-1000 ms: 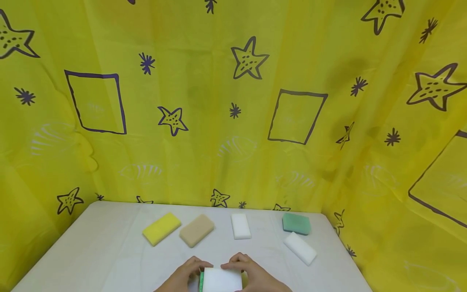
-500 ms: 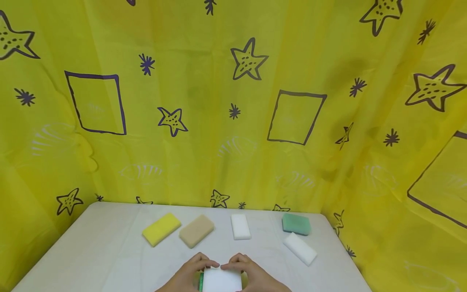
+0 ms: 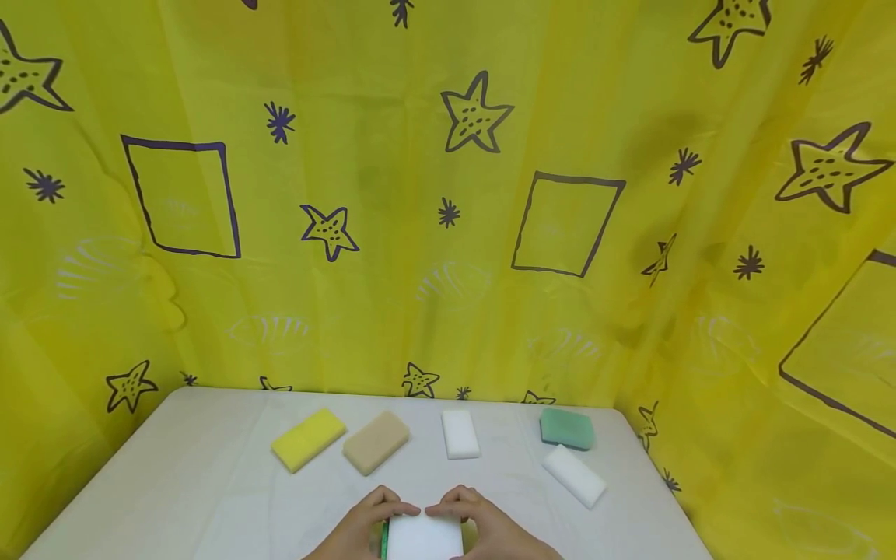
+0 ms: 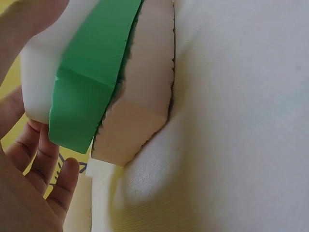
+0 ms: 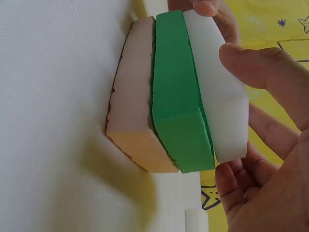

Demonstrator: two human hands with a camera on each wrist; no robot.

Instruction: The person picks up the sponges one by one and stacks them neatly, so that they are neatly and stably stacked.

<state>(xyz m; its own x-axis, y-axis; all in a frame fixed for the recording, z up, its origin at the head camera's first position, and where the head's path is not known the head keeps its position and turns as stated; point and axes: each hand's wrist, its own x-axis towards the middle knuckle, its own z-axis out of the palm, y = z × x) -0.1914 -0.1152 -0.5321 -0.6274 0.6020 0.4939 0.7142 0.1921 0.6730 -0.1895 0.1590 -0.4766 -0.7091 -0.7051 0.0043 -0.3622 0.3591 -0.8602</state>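
A stack of three sponges stands at the table's near edge. Its lowest layer is a beige sponge (image 5: 131,79), a green sponge (image 5: 176,72) lies in the middle, and a white sponge (image 3: 425,538) tops it. My left hand (image 3: 362,526) grips the white sponge from the left, its index finger along the far edge. From the other side my right hand (image 3: 490,529) holds the same sponge, thumb on the near side and fingers on the far side. In the head view the white sponge hides most of the layers below; both wrist views show them.
Behind the stack lie a yellow sponge (image 3: 309,440), a tan sponge (image 3: 376,442) and a white sponge (image 3: 460,434). Farther right are a green sponge (image 3: 566,428) and another white sponge (image 3: 575,475). A yellow curtain (image 3: 378,311) encloses the white table (image 3: 210,467).
My left hand's fingers have shifted right along the white sponge's far edge, close to the right hand's fingers. The right hand and the stack have stayed about where they were.
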